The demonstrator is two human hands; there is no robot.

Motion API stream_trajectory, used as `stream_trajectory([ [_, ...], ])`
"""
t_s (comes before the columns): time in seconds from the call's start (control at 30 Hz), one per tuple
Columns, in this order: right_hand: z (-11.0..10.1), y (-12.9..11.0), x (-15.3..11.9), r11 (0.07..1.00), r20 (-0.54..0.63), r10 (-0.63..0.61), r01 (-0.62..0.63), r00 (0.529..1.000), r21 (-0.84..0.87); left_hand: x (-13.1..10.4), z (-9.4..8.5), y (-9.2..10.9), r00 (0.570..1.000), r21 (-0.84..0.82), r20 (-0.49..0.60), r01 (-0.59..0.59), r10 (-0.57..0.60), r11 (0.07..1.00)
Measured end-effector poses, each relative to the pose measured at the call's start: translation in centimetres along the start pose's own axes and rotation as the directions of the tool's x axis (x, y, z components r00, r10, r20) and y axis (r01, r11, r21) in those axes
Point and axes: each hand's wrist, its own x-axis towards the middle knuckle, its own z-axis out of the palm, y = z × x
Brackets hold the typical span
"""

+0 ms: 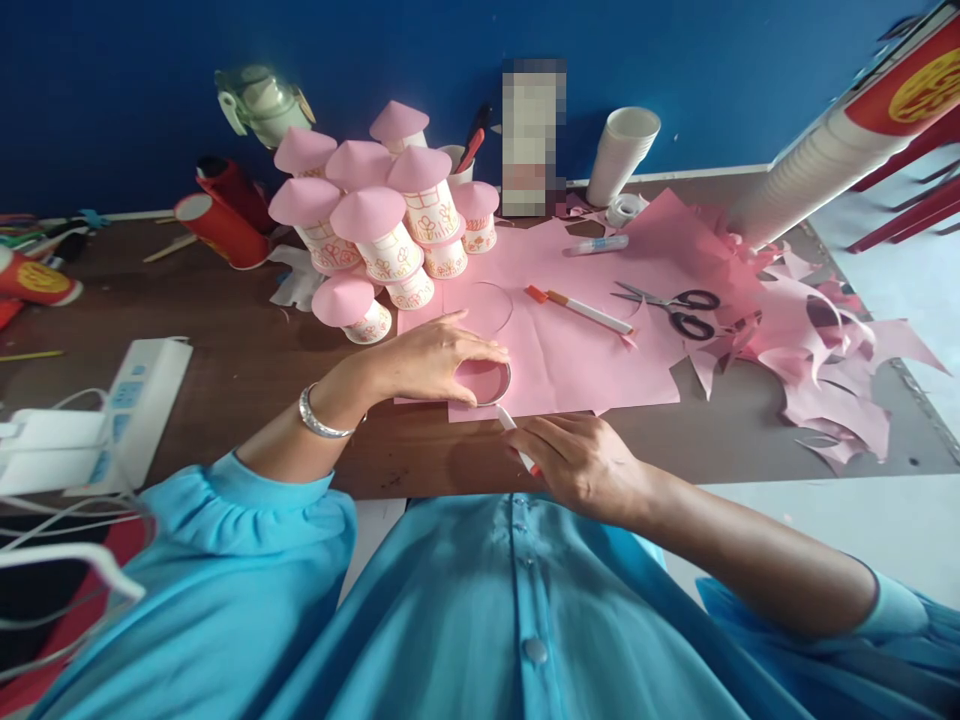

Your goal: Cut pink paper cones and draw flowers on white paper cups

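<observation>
Pink paper (551, 345) lies on the brown table, with a drawn circle outline (480, 308) on it. My left hand (442, 360) presses a thin round ring (508, 378) onto the paper's near edge, thumb and fingers curved around it; pink shows through its middle. In my right hand (589, 460) is a white marker pen (506, 418) with some red on it, its tip at the ring's near side. Further right on the paper rest an orange-capped white marker (592, 312) and black-handled scissors (675, 305).
Paper cups with pink cone roofs (375, 220) stand stacked at the back left. Cut pink scraps (817, 340) pile up on the right, near tall stacked paper cups (817, 170). A white power strip (139, 410) with cables sits on the left. A blue wall (435, 50) borders the back.
</observation>
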Motion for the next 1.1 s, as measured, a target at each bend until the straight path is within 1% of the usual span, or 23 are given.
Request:
stream_trajectory([
  [0.2, -0.6, 0.7, 0.0, 1.0, -0.013, -0.013, 0.013, 1.0, -0.02, 0.0, 0.0, 0.0, 1.0, -0.015, 0.001, 0.008, -0.008, 1.0],
  [0.27, -1.2, 1.0, 0.0, 1.0, -0.052, -0.001, 0.001, 0.999, -0.002, 0.0, 0.0, 0.0, 1.0, -0.025, -0.004, 0.006, -0.006, 1.0],
  [0.3, -1.6, 1.2, 0.0, 1.0, -0.092, 0.022, -0.02, 0.995, 0.02, -0.1, -0.1, 0.1, 1.0, -0.026, -0.006, 0.001, -0.002, 1.0],
  [0.37, -2.5, 1.7, -0.1, 0.994, -0.207, 0.091, -0.075, 0.974, 0.084, -0.1, -0.1, 0.2, 1.0, -0.016, -0.005, -0.01, 0.01, 1.0],
  [0.43, -3.4, 2.3, -0.2, 0.984, -0.314, 0.159, -0.127, 0.936, 0.121, -0.1, -0.2, 0.2, 1.0, 0.007, 0.003, -0.013, 0.013, 1.0],
  [0.5, -3.8, 3.2, -0.1, 0.975, -0.379, 0.216, -0.178, 0.9, 0.133, -0.1, -0.2, 0.2, 1.0, 0.025, 0.007, -0.007, 0.007, 1.0],
  [0.57, -3.7, 4.2, 0.2, 0.965, -0.414, 0.261, -0.235, 0.872, 0.114, -0.1, -0.2, 0.1, 1.0, 0.024, 0.019, -0.003, 0.002, 1.0],
  [0.6, -3.5, 4.7, 0.4, 0.958, -0.409, 0.286, -0.268, 0.867, 0.101, -0.2, -0.2, 0.1, 1.0, 0.016, 0.025, -0.002, 0.002, 1.0],
  [0.63, -3.2, 5.3, 0.7, 0.951, -0.383, 0.308, -0.296, 0.871, 0.092, -0.2, -0.1, 0.1, 1.0, 0.005, 0.029, 0.0, 0.0, 1.0],
  [0.7, -2.2, 6.5, 1.5, 0.943, -0.311, 0.333, -0.324, 0.89, 0.082, -0.3, -0.1, 0.1, 1.0, -0.023, 0.027, 0.002, -0.001, 1.0],
  [0.77, -0.9, 7.8, 2.3, 0.942, -0.267, 0.331, -0.333, 0.905, 0.039, -0.5, 0.0, 0.2, 1.0, -0.058, 0.01, 0.005, -0.004, 0.998],
  [0.87, 1.3, 9.5, 3.0, 0.953, -0.221, 0.289, -0.302, 0.931, -0.027, -0.7, 0.1, 0.7, 1.0, -0.083, -0.023, -0.008, 0.006, 0.997],
  [0.93, 2.7, 10.2, 3.1, 0.964, -0.225, 0.252, -0.265, 0.941, -0.031, -1.0, 0.0, 1.0, 0.998, -0.072, -0.055, -0.017, 0.013, 0.997],
  [1.0, 3.7, 10.7, 2.9, 0.97, -0.229, 0.23, -0.243, 0.946, -0.031, -1.6, -0.1, 1.2, 0.996, -0.062, -0.094, -0.009, 0.003, 0.998],
  [1.1, 4.2, 10.8, 2.6, 0.967, -0.228, 0.248, -0.256, 0.942, -0.009, -3.1, -0.5, 1.3, 0.986, -0.054, -0.16, 0.042, -0.05, 0.998],
])
